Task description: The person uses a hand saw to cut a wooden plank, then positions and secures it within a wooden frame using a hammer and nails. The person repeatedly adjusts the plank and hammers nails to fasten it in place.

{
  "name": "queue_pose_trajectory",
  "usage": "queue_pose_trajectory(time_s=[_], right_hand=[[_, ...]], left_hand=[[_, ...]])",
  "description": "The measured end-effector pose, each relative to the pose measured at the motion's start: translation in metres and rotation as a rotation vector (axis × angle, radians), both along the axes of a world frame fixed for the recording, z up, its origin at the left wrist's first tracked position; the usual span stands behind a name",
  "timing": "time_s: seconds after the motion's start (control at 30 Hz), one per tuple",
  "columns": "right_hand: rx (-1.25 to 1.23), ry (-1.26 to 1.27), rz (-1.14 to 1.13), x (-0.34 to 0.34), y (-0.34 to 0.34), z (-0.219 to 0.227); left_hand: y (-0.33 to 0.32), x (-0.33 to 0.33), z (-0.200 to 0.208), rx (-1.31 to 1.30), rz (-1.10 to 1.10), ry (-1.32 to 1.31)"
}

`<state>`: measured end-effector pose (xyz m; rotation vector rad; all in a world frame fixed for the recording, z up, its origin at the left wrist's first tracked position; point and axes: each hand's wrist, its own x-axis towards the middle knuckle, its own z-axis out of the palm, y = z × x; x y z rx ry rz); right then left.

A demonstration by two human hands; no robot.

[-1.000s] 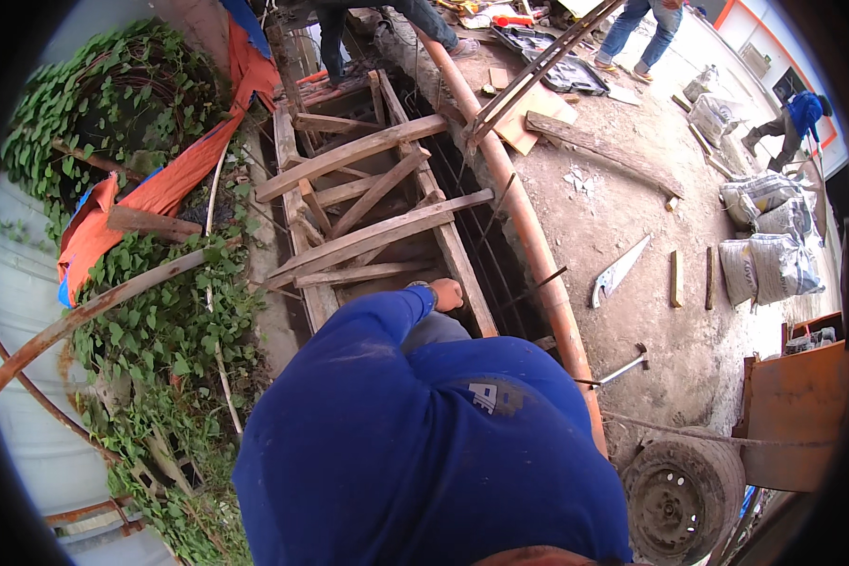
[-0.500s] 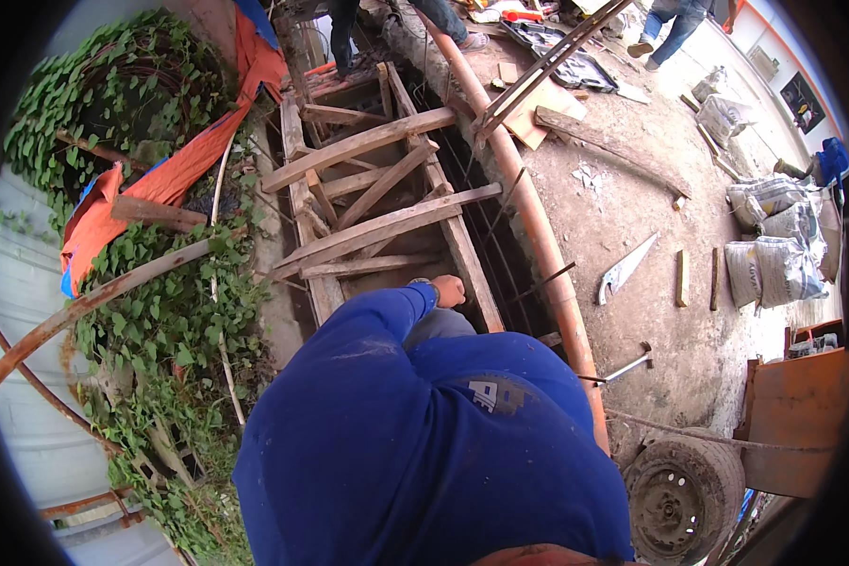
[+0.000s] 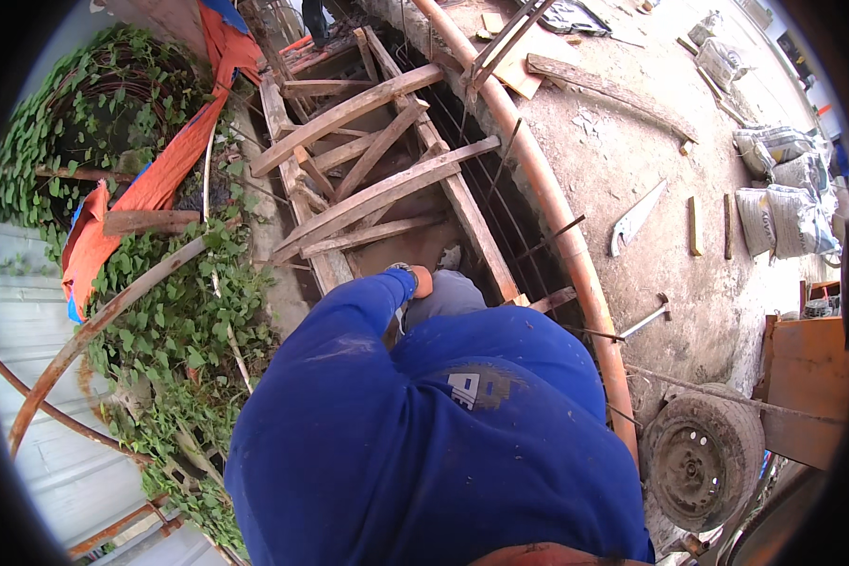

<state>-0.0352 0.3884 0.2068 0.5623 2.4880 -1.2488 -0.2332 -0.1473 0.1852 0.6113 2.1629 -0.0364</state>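
My left hand, with a watch at the wrist, rests by my grey trouser leg. Only its back shows, and its fingers are hidden. The blue sleeve runs up to it from the left. Just ahead lies a wooden formwork frame, two long boards joined by crosspieces and diagonal braces in a trench. A nearer cross board spans both rails. My right hand is out of sight, behind my body in its blue top.
An orange pipe and protruding steel bars edge the trench. On the ground to the right lie a handsaw, a hammer and wood offcuts. Sacks and a wheel stand beyond; vines cover the left.
My left hand has drawn back and left, from beside the right rail to my trouser leg. The view has shifted slightly, and people at the top have mostly left it.
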Motion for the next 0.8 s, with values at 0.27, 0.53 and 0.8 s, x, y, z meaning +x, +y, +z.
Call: queue_pose_trajectory(time_s=[0.27,0.53,0.8], right_hand=[[-0.048,0.112,0.103,-0.031,-0.024,0.057],[-0.28,0.362,0.211,-0.152,-0.094,0.316],[0.037,1.114,0.866,-0.162,-0.09,0.562]], left_hand=[[-0.011,0.019,-0.032,0.155,0.244,-0.02],[-0.032,0.028,-0.034,0.162,0.103,-0.013],[-0.016,0.018,-0.049,0.242,0.072,0.03]])
